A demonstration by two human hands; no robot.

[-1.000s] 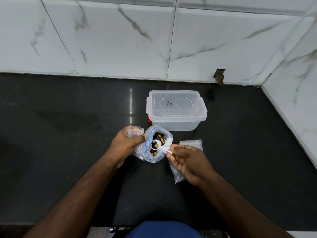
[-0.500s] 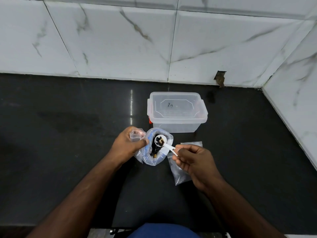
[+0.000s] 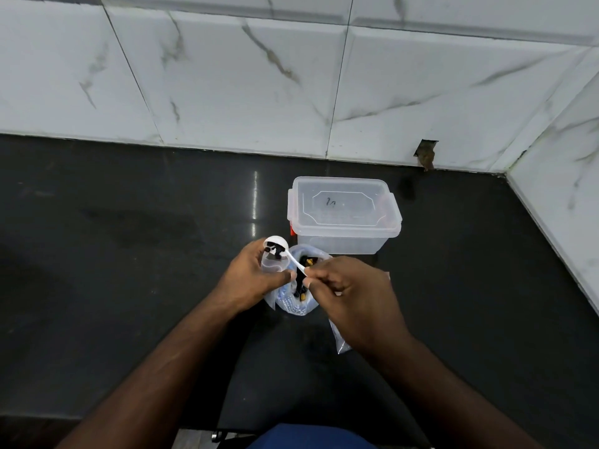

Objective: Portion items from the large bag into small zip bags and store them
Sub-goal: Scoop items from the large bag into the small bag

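Note:
My left hand (image 3: 251, 280) grips a small clear zip bag (image 3: 271, 264) held open and upright, pressed against the large bag (image 3: 296, 301). The large clear bag stands open on the black counter and holds small black and orange pieces. My right hand (image 3: 351, 290) pinches the handle of a white plastic spoon (image 3: 285, 252). The spoon's bowl is tilted over the small bag's mouth with a few dark pieces in it. More small zip bags (image 3: 340, 340) lie under my right hand, mostly hidden.
A clear plastic storage box (image 3: 343, 215) with its lid on stands just behind the bags. White marble-tiled walls close off the back and right side of the black counter (image 3: 129, 254). The counter's front edge is at the bottom.
My right hand lifted the loaded spoon out of the large bag and carried it left to the mouth of the small bag. My left hand kept its hold.

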